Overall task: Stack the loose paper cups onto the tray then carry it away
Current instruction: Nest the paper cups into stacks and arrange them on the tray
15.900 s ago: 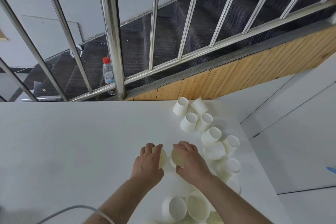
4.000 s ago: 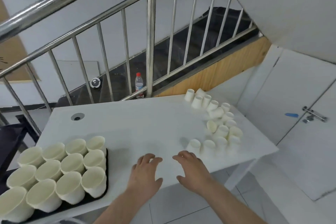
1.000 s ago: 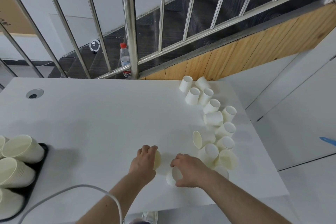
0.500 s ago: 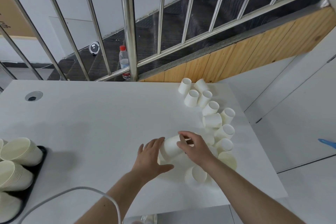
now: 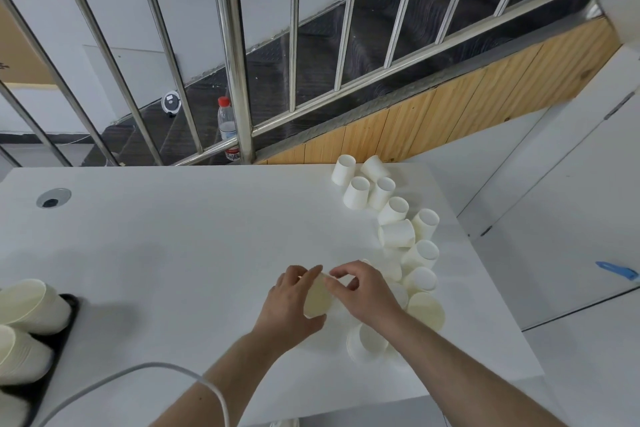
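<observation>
My left hand [image 5: 289, 305] grips a white paper cup [image 5: 317, 298] from the left, its cream inside facing me. My right hand [image 5: 363, 291] pinches the same cup's rim from the right. Several loose white cups [image 5: 394, 232] lie and stand in a curved row along the right side of the white table [image 5: 173, 236]. One cup [image 5: 367, 340] lies just below my right wrist. At the far left, stacks of cups [image 5: 27, 308] rest on a black tray [image 5: 67, 319], only partly in view.
A steel stair railing [image 5: 235, 55] rises behind the table, with a red-capped water bottle [image 5: 227, 128] beyond it. A round cable hole [image 5: 53, 198] sits in the table's far left. A grey cable [image 5: 138, 374] crosses my left forearm. The table's right edge drops to the floor.
Both hands have come together on one cup, which has turned so its open mouth faces me. The cup lying near my right wrist stays on the table.
</observation>
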